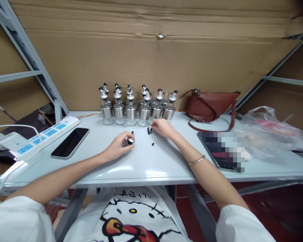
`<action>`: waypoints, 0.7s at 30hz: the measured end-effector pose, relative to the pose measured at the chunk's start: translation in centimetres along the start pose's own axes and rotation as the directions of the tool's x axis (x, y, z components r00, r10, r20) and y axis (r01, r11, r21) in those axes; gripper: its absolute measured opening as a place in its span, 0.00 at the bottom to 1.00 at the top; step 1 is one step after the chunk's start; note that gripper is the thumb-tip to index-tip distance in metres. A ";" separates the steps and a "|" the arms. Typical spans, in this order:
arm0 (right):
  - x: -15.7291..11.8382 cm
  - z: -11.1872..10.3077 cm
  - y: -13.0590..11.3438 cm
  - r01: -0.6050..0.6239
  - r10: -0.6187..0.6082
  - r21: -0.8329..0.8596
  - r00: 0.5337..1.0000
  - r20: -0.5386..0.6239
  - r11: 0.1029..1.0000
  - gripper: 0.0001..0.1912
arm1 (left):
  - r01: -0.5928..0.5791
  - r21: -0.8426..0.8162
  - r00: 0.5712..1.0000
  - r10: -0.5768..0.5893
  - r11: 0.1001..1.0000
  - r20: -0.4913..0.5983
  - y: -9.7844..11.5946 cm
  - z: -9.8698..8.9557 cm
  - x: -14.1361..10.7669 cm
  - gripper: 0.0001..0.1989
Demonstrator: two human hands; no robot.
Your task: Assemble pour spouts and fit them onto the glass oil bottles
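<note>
My left hand (117,146) is closed around a silver-and-black pourer top (130,140), partly hidden by the fingers, just above the table. Fingertips of my right hand (163,127) are pinched on a small black plastic piece (151,129) near the front of the bottles. Another black piece (148,130) stands right beside it, and a smaller black piece (153,144) lies nearer to me. Beyond the left fingers sits a tiny black part (132,132). Several glass oil bottles (131,113) with steel bands and spouted tops stand in rows behind both hands.
On the left lie a smartphone (70,143) and a white power strip (49,136) with a cable. To the right are a brown handbag (204,106), a tablet (217,151) and a clear plastic bag (270,134). Cardboard (146,60) walls the back of the table (141,168).
</note>
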State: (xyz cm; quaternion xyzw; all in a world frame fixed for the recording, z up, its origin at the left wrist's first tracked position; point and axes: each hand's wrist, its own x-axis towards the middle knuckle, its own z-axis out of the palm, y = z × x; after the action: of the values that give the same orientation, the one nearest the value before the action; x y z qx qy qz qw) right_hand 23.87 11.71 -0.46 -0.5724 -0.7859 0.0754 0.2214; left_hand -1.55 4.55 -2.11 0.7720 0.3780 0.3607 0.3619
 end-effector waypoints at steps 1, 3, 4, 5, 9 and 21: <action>-0.1 -0.4 -0.1 -0.002 0.003 0.032 1.000 -0.023 0.999 0.06 | 0.014 -0.015 1.000 -0.014 1.000 -0.005 0.0 0.0 0.0 0.09; -0.5 -1.0 -0.7 0.019 -0.012 0.115 0.998 -0.062 0.993 0.05 | 0.045 -0.073 0.999 -0.047 0.996 -0.023 -0.1 0.0 0.1 0.11; -0.7 -1.2 -1.3 0.043 -0.031 0.164 0.997 -0.071 0.985 0.04 | 0.056 -0.114 0.998 -0.059 0.992 -0.029 -0.1 0.0 0.1 0.13; -1.0 -1.2 -1.9 0.070 -0.056 0.214 0.996 -0.073 0.974 0.03 | 0.060 -0.158 0.998 -0.065 0.986 -0.028 -0.1 0.0 0.1 0.16; -2.2 -0.7 -4.5 0.166 -0.155 0.411 0.986 -0.060 0.897 0.07 | 0.046 -0.292 0.999 -0.037 0.955 0.035 0.1 0.1 -0.1 0.30; -2.8 0.4 -5.7 0.135 -0.194 0.765 0.981 -0.014 0.629 0.13 | 0.015 -0.375 0.991 0.037 0.927 0.130 0.2 0.3 -0.4 0.35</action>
State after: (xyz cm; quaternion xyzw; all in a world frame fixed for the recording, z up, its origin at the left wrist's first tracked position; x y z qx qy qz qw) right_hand 19.47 7.21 0.58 -0.3488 -0.7370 0.3984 0.4202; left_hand -1.47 4.00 -2.17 0.7135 0.2724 0.3752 0.5253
